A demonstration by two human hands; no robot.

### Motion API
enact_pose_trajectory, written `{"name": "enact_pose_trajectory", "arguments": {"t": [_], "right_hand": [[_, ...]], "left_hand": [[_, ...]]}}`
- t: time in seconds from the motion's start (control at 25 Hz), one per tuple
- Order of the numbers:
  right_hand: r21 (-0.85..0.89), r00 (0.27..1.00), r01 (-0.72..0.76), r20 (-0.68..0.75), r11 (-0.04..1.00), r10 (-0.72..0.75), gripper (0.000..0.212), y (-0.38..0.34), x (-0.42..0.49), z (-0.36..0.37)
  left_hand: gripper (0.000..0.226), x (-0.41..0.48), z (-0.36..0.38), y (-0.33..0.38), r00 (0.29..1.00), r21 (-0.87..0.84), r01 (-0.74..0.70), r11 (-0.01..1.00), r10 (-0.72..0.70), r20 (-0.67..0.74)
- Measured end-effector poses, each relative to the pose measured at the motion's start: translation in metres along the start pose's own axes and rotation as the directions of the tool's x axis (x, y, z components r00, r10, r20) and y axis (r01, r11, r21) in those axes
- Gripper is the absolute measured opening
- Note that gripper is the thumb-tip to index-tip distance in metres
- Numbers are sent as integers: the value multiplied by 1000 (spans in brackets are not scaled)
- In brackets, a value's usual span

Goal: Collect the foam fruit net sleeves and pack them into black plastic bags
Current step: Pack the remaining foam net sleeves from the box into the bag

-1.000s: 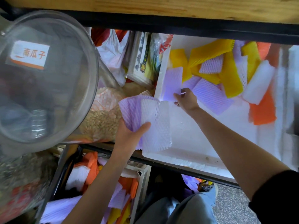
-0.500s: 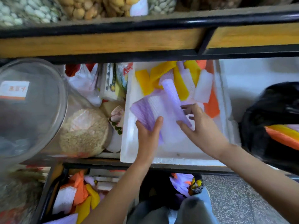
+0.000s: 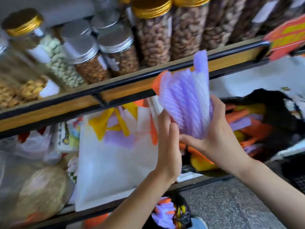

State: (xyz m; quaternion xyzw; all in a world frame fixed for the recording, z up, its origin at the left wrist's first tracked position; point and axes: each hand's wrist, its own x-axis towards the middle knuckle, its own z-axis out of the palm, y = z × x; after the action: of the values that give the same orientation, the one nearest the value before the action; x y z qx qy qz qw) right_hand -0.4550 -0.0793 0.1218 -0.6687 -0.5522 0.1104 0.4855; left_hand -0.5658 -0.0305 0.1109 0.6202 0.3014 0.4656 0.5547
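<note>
Wood-faced shelf edge (image 3: pixel 132 87) in a black frame slants across the view. On it stand tall nut jars with gold lids (image 3: pixel 153 30) and shorter jars with silver lids (image 3: pixel 115 42). An orange sign (image 3: pixel 287 37) hangs at its right end. Below, a white foam box (image 3: pixel 115 171) holds loose sleeves (image 3: pixel 122 128) in yellow, purple, white and orange at its far end. Left of the box lie a clear plastic bag (image 3: pixel 36 144) and a rounded sack of grain (image 3: pixel 42 192). Right of the box a black plastic bag (image 3: pixel 267 100) gapes open, with orange, yellow and purple sleeves inside.

The bundle of foam net sleeves (image 3: pixel 186 103) is purple and white, with an orange edge at its left. It is held upright in the air between box and bag, its fanned top covering part of the shelf edge. The right hand (image 3: pixel 212 136) grips its lower end, thumb up the right side and fingers curled beneath. The left hand (image 3: pixel 168 146) is flat, fingers straight, pressed against the bundle's lower left side.

Both hands hide the box's right wall. Motion blur smears the jar labels beyond reading. At the bottom edge a dark bag of purple sleeves (image 3: pixel 165 215) is cut off, beside the speckled floor (image 3: pixel 231 204).
</note>
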Motion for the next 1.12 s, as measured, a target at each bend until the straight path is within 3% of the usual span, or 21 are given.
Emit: {"name": "enact_pose_trajectory", "arguments": {"t": [0.2,0.36,0.44,0.52,0.6,0.68,0.72,0.76,0.84,0.96,1.04,1.12], "right_hand": [[0,970,-172,-173,985,169,102,40,0,-82],[-100,962,-233,-169,967,214,81,76,-3,-105],[-186,975,-216,-98,959,201,78,92,-6,-110],[-295,984,-165,16,941,178,78,107,-13,-108],[-419,985,-19,149,908,89,78,122,-19,-105],[-484,955,118,293,867,34,82,139,-18,-103],[-513,928,187,371,837,20,84,147,-15,-101],[-524,897,230,441,820,31,83,154,-10,-98],[-500,850,217,519,838,90,79,164,6,-92],[-698,882,120,401,706,247,75,162,40,-87],[-826,950,139,267,546,162,73,164,63,-84],[-853,953,193,280,486,114,64,169,74,-76]], "left_hand": [[34,3,87,11,978,8,-90,996,87,191],[26,5,112,2,950,145,51,988,-93,299],[25,5,104,-11,948,309,73,948,-162,273],[35,4,81,-23,991,599,-61,798,-23,132],[46,7,50,-39,986,823,-134,553,155,56],[49,13,24,-46,999,930,6,366,47,-25],[43,18,16,-50,990,927,132,352,-99,-103],[30,21,12,-47,956,890,249,383,-244,-163],[8,24,9,-42,907,725,376,577,-388,-161],[28,29,14,-22,891,337,453,825,-420,-172],[29,32,19,-11,904,227,422,878,-389,-178],[28,33,21,-7,910,189,402,896,-368,-190]]}}
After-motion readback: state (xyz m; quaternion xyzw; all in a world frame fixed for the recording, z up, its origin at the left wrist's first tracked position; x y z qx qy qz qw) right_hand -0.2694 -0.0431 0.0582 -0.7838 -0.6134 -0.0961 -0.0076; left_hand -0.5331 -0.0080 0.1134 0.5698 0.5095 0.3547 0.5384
